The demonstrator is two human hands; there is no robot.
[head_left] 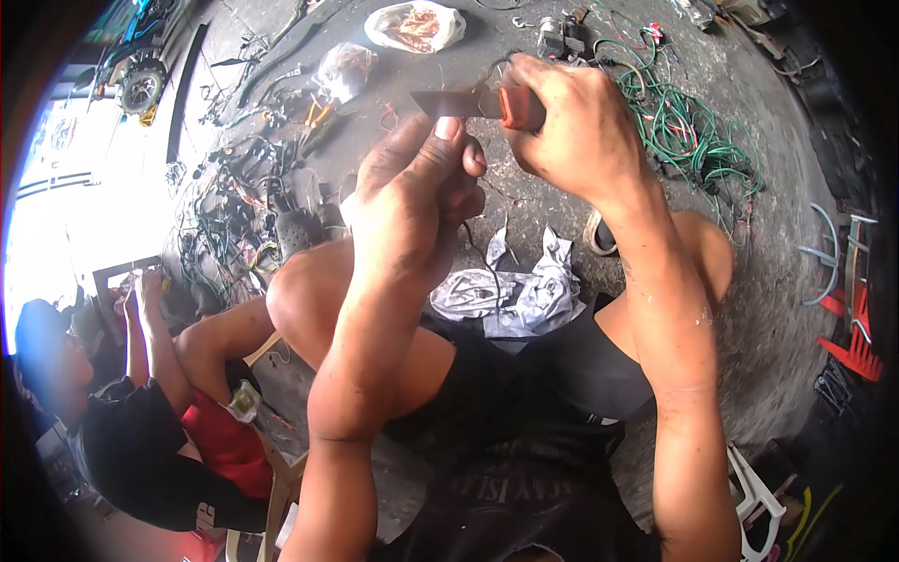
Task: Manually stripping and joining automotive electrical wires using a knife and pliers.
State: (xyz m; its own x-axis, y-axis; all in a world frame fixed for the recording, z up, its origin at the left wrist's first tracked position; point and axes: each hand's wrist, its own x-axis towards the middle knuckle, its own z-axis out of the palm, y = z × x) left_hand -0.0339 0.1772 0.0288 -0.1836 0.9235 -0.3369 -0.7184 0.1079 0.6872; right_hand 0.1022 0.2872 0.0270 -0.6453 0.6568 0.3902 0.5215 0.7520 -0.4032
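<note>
My right hand (576,122) is wrapped round the red-orange handle of a knife (454,103), whose broad dark blade points left. Just beneath the blade is my left hand (417,183), its fingers closed and its thumb tip at the lower edge of the blade. A thin dark wire (479,251) hangs from my left hand down in front of my lap; its part inside the fingers is hidden. Another dark stretch of wire loops up beside the blade to my right fingers. Below, a crumpled white and grey cloth (534,295) lies between my legs.
Tangled green wires (688,131) lie at the right, a heap of dark cables (234,206) at the left. A white bag of copper-coloured strands (415,26) and a clear plastic bag (346,72) sit ahead. Another person (131,431) sits at the lower left, hands raised.
</note>
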